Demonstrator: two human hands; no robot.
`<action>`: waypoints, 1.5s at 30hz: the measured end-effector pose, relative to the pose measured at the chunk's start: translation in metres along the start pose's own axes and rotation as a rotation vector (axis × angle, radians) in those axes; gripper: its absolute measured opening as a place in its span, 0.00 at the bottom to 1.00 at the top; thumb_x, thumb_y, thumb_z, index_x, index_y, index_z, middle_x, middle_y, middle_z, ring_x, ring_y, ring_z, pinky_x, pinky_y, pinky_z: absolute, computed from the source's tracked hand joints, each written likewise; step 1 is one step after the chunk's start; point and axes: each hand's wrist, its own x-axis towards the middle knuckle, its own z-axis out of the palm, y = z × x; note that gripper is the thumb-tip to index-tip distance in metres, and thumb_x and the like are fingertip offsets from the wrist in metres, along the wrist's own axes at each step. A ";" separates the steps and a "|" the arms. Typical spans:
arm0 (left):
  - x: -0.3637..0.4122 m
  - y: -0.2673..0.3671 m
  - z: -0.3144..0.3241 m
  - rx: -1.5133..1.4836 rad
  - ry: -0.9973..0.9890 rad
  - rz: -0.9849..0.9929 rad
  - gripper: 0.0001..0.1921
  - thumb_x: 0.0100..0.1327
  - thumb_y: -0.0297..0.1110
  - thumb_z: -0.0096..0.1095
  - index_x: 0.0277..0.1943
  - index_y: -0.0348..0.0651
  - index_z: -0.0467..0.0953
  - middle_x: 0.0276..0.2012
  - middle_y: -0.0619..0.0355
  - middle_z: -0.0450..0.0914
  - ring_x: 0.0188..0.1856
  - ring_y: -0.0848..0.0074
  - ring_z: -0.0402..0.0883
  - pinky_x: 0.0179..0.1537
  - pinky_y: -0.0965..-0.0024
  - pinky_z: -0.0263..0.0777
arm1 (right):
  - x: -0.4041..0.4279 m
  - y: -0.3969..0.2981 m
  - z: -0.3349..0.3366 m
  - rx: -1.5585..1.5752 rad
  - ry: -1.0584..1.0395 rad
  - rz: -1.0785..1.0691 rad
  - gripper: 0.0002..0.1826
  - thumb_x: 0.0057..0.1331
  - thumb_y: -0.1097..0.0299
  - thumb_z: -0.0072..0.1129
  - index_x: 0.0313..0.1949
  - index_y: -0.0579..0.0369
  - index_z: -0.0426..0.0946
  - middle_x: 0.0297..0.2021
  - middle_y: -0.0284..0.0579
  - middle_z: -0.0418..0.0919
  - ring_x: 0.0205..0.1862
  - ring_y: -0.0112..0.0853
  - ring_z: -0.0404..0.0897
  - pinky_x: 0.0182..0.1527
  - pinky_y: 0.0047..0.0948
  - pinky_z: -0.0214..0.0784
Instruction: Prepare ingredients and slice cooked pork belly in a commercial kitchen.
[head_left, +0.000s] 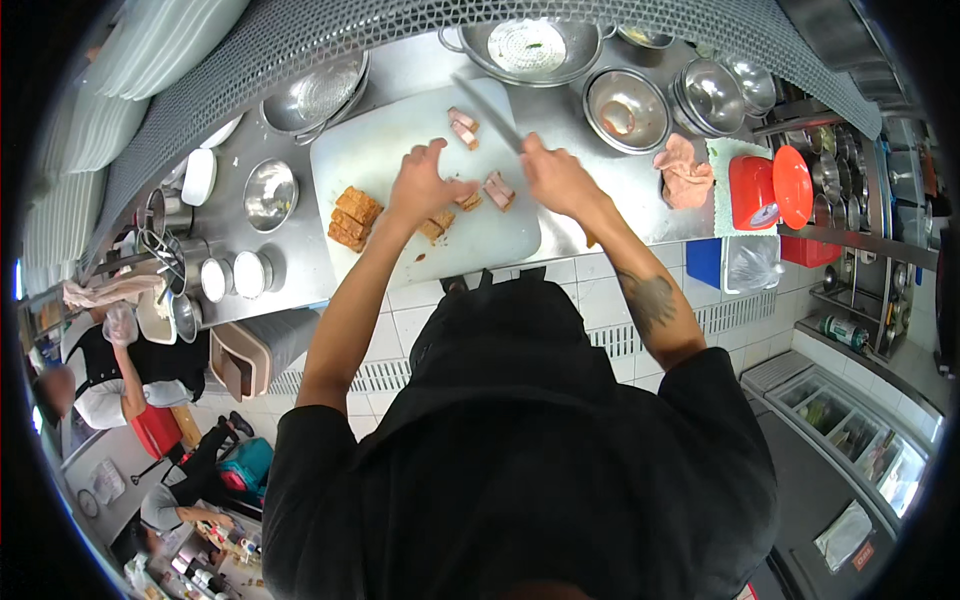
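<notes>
My right hand (559, 176) grips a long-bladed knife (487, 112), its blade slanting up and left across the far right part of a white cutting board (352, 157). Over the middle of the board, my left hand (424, 184) is spread, thumb out to the right above small chunks of crispy roast pork (470, 201). Whether the thumb touches them I cannot tell. Cut pork pieces (463, 127) lie beyond, near the blade. Another cut piece (499, 190) rests between my hands. Larger browned pork slabs (354, 217) sit at the board's left, with more chunks (436, 225) below my left wrist.
Steel bowls (627, 110) and a colander (529, 49) line the counter's back. At right are a pink cloth (684, 172) and a red kitchen scale (754, 193). A steel bowl (270, 195) stands left. A mesh shelf (420, 34) hangs overhead. Two people work at lower left.
</notes>
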 end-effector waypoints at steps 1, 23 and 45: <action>-0.008 -0.004 0.007 0.093 -0.087 0.005 0.43 0.44 0.50 0.75 0.61 0.37 0.66 0.44 0.41 0.77 0.50 0.51 0.77 0.51 0.55 0.73 | -0.014 -0.004 -0.011 0.016 -0.005 0.047 0.13 0.69 0.65 0.41 0.46 0.62 0.61 0.29 0.72 0.77 0.34 0.66 0.78 0.40 0.59 0.70; -0.067 0.004 -0.001 0.355 0.037 -0.032 0.32 0.48 0.44 0.75 0.57 0.50 0.74 0.55 0.46 0.70 0.56 0.54 0.68 0.57 0.57 0.67 | -0.113 -0.010 0.025 0.264 -0.020 0.316 0.11 0.72 0.64 0.42 0.41 0.60 0.62 0.24 0.69 0.77 0.31 0.65 0.77 0.36 0.59 0.68; -0.088 0.006 0.092 -0.247 0.328 0.175 0.24 0.47 0.27 0.71 0.49 0.38 0.71 0.50 0.48 0.71 0.51 0.54 0.70 0.51 0.59 0.70 | -0.111 -0.037 0.053 -0.053 -0.142 0.150 0.08 0.66 0.72 0.44 0.41 0.64 0.62 0.25 0.69 0.78 0.31 0.63 0.79 0.36 0.57 0.71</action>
